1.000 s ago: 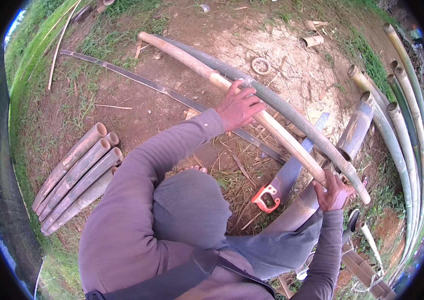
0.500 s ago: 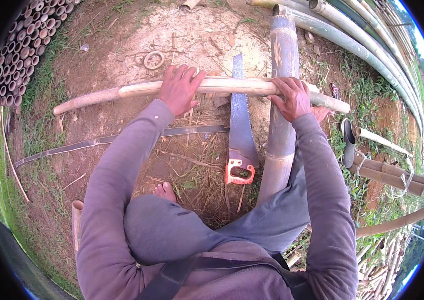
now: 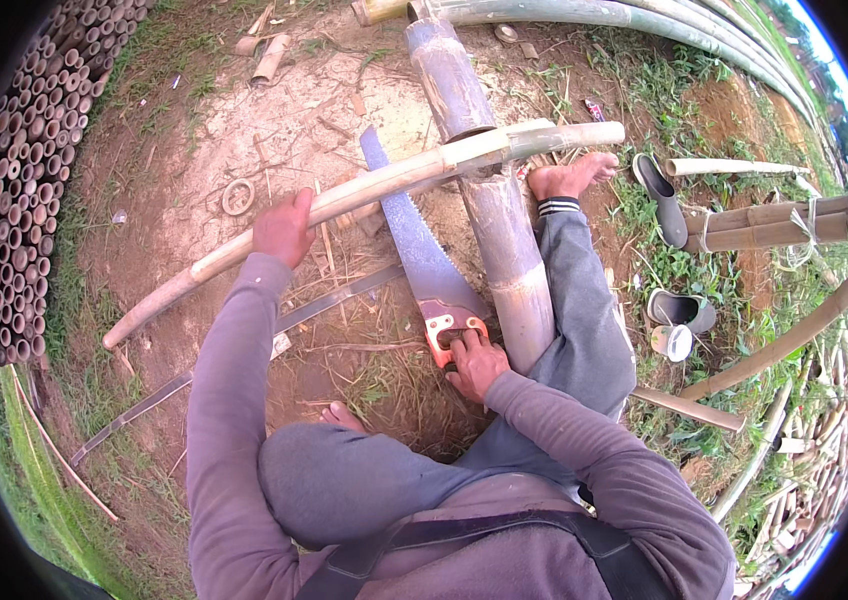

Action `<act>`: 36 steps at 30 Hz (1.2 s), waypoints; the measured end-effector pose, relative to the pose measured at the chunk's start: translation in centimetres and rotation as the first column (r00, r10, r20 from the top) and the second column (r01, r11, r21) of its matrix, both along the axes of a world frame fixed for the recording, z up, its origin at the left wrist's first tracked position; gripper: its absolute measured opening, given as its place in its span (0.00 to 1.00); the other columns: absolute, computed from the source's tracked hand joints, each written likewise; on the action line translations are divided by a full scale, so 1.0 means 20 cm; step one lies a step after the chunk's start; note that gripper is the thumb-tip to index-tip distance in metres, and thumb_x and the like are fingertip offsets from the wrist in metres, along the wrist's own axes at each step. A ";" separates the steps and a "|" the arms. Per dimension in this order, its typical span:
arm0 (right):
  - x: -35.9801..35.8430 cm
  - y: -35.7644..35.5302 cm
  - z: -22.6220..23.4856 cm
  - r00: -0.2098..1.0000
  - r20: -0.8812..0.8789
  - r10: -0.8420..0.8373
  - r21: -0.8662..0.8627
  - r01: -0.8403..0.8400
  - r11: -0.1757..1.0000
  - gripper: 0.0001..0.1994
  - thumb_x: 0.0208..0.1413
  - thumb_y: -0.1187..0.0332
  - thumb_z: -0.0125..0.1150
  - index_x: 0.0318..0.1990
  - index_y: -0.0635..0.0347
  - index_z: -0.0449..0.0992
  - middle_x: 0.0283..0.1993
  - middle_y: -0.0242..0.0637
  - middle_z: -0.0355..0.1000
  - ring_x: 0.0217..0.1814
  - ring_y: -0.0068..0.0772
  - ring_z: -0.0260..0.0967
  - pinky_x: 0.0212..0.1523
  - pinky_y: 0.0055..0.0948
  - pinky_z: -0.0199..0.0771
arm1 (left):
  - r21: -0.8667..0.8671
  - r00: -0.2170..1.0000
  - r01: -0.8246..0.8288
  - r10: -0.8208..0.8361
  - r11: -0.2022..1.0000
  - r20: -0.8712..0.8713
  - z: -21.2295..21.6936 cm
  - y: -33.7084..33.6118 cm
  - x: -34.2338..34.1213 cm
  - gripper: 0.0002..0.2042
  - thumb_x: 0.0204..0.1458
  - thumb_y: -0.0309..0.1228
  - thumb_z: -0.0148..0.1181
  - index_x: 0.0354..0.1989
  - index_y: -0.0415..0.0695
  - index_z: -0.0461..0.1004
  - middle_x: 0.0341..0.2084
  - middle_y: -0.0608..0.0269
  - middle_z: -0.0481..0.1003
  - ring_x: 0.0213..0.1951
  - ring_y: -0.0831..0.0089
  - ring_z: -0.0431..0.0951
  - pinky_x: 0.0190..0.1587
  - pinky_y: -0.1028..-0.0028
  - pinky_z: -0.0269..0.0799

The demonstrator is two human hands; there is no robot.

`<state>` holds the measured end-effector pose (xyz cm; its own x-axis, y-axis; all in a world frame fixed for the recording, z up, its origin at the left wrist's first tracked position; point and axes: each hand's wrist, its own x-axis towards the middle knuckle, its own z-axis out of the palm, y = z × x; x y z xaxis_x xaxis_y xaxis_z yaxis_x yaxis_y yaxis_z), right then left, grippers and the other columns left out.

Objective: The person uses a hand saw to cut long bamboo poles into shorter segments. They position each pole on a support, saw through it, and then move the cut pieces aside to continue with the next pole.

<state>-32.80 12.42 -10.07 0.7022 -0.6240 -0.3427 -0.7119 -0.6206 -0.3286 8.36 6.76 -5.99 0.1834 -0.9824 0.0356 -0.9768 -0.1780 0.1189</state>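
Stacked bamboo tubes (image 3: 32, 205), pale ring (image 3: 227, 202) on dirt (image 3: 199, 160), dark shoes (image 3: 671, 220), white tub (image 3: 672, 343)

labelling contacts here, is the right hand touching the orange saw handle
Touching: the head view shows the right hand against the orange saw handle, fingers at its opening.

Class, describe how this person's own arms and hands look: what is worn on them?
Both arms wear long, plain, muted purple-grey sleeves, softly creased and reaching the wrists. The left hand and right hand are bare, with no gloves. No watch or bracelet shows at either wrist.
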 end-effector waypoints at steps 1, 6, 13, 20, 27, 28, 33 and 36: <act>-0.02 0.00 -0.04 0.999 0.014 -0.035 0.033 0.034 0.999 0.20 0.54 0.57 0.69 0.50 0.59 0.77 0.53 0.48 0.73 0.59 0.51 0.74 0.56 0.51 0.77 | 0.037 1.000 0.008 -0.007 0.999 -0.011 0.01 -0.01 0.00 0.24 0.50 0.32 0.75 0.50 0.49 0.66 0.40 0.54 0.78 0.43 0.50 0.82 0.46 0.53 0.76; 0.01 -0.08 -0.08 0.940 -0.244 0.239 0.058 -0.232 0.971 0.22 0.59 0.61 0.62 0.60 0.57 0.75 0.63 0.46 0.72 0.76 0.52 0.61 0.65 0.57 0.67 | 0.134 0.999 -0.026 0.030 0.991 -0.028 0.06 -0.03 -0.01 0.24 0.51 0.33 0.75 0.51 0.48 0.66 0.43 0.52 0.80 0.46 0.47 0.82 0.49 0.51 0.77; -0.09 0.01 0.30 0.994 0.050 0.095 -0.116 -0.089 0.989 0.18 0.57 0.61 0.65 0.54 0.54 0.78 0.56 0.41 0.76 0.68 0.50 0.68 0.61 0.50 0.68 | 0.115 0.999 -0.025 0.028 0.993 -0.020 0.08 -0.03 0.00 0.25 0.51 0.34 0.75 0.52 0.48 0.65 0.42 0.50 0.80 0.46 0.45 0.83 0.49 0.50 0.78; -0.70 0.13 1.02 0.836 0.523 -0.165 -0.136 0.273 0.952 0.17 0.44 0.71 0.74 0.44 0.59 0.79 0.36 0.44 0.80 0.36 0.52 0.79 0.40 0.45 0.78 | 0.064 1.000 -0.004 0.004 0.998 -0.003 0.05 -0.07 0.04 0.26 0.48 0.34 0.76 0.51 0.48 0.66 0.42 0.50 0.80 0.46 0.46 0.83 0.50 0.50 0.78; -1.06 0.36 1.15 0.483 0.778 -0.402 -0.030 0.668 0.744 0.18 0.53 0.62 0.77 0.41 0.67 0.79 0.30 0.37 0.77 0.27 0.27 0.75 0.29 0.29 0.75 | 0.087 0.999 0.016 -0.014 0.996 -0.029 0.03 -0.14 -0.07 0.29 0.47 0.36 0.78 0.55 0.49 0.68 0.46 0.52 0.80 0.50 0.47 0.81 0.52 0.50 0.76; -1.06 0.34 1.12 0.348 0.797 -0.495 0.128 0.703 0.699 0.19 0.56 0.60 0.76 0.44 0.67 0.78 0.31 0.36 0.77 0.27 0.26 0.75 0.30 0.27 0.74 | 0.072 0.999 0.020 -0.018 0.997 -0.028 0.03 -0.15 -0.07 0.29 0.47 0.36 0.78 0.56 0.50 0.68 0.45 0.52 0.80 0.50 0.46 0.81 0.52 0.50 0.76; -0.92 0.07 0.95 -0.012 0.791 -0.611 0.467 0.657 0.592 0.26 0.65 0.53 0.70 0.56 0.66 0.73 0.40 0.34 0.78 0.29 0.21 0.73 0.31 0.20 0.72 | 0.086 1.000 -0.002 0.002 0.996 -0.001 0.03 -0.16 -0.08 0.29 0.47 0.35 0.78 0.54 0.49 0.67 0.44 0.52 0.79 0.49 0.46 0.82 0.51 0.50 0.77; -0.78 -0.08 0.89 -0.024 0.762 -0.647 0.516 0.627 0.584 0.25 0.67 0.59 0.69 0.62 0.68 0.70 0.48 0.38 0.77 0.38 0.23 0.77 0.37 0.22 0.79 | 0.091 1.000 -0.017 0.016 0.996 0.009 0.02 -0.16 -0.08 0.29 0.47 0.35 0.78 0.54 0.49 0.66 0.43 0.52 0.79 0.49 0.46 0.82 0.50 0.49 0.77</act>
<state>-48.36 10.77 7.80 -0.1412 -0.9868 0.0791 -0.1161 -0.0628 -0.9913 6.75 3.56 -5.53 0.1997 -0.9784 -0.0526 -0.9745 -0.2039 0.0933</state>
